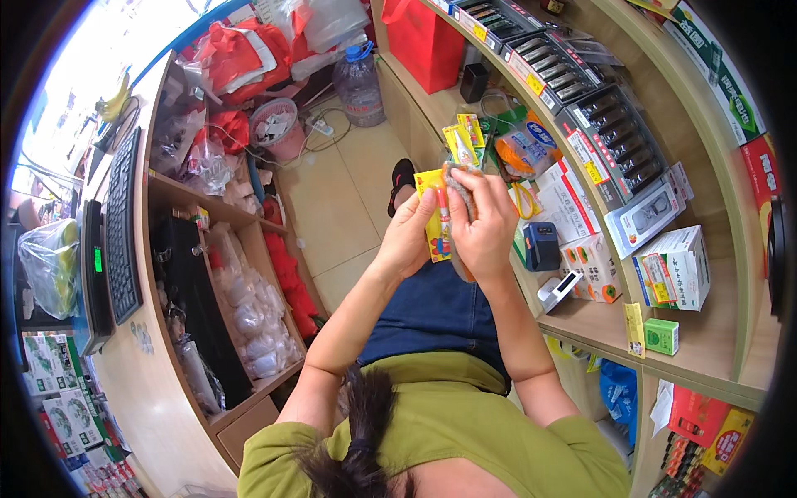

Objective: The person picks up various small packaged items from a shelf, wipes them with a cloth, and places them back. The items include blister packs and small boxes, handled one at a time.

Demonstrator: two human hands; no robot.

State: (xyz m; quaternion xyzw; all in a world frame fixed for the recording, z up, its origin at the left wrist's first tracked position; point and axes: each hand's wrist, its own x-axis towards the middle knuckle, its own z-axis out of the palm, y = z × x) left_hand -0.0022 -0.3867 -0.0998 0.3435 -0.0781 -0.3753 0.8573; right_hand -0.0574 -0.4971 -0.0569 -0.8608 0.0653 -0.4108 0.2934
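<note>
My left hand [408,233] holds a yellow carded pack [434,180] with a small red and white tube on it, the thumb on its left edge. Against the pack's right side, my right hand [482,221] grips a grey and orange fuzzy cloth [459,187]. Both hands are close together above my lap. Just beyond them, more yellow carded packs [461,143] lie on the shelf, one with a white tube. An orange and blue plastic package [528,146] is to their right.
A curved shelf with boxed goods [672,267] and a dark blue device [540,246] runs along the right. At left are a desk with a keyboard [124,224] and cubbies of plastic bags [255,317]. A pink wastebasket [292,146] and a large water bottle [360,87] stand on the floor.
</note>
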